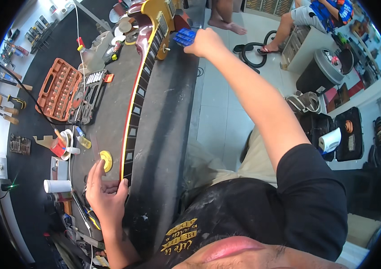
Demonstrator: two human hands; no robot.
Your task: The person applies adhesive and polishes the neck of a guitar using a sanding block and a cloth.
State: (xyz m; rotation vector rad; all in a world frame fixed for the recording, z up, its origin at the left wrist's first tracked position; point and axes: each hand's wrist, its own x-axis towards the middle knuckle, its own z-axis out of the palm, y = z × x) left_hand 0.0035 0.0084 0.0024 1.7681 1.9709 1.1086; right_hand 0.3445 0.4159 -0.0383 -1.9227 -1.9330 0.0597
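Note:
A guitar neck (133, 117) with a dark fretboard, pale inlays and yellow-and-red edging runs lengthwise along the bench. Its far end meets a glossy maroon guitar body (143, 32), partly hidden by a gold-coloured piece (158, 11). My right hand (206, 43) reaches out to the far end, closed on a small blue block with a grid pattern (184, 37), held beside the gold piece. At the near end of the neck is my left hand (105, 193), thumb against the neck's edge and fingers apart. Just beyond those fingers lies a yellow round disc (106, 160).
An orange socket case (58, 83) lies unfolded on the left, beside a grey tool tray (93, 96). Nearer stand a red cup (58, 146) and a white cylinder (57, 186). Two other people sit or stand beyond the bench. A black bin (319, 71) stands on the right.

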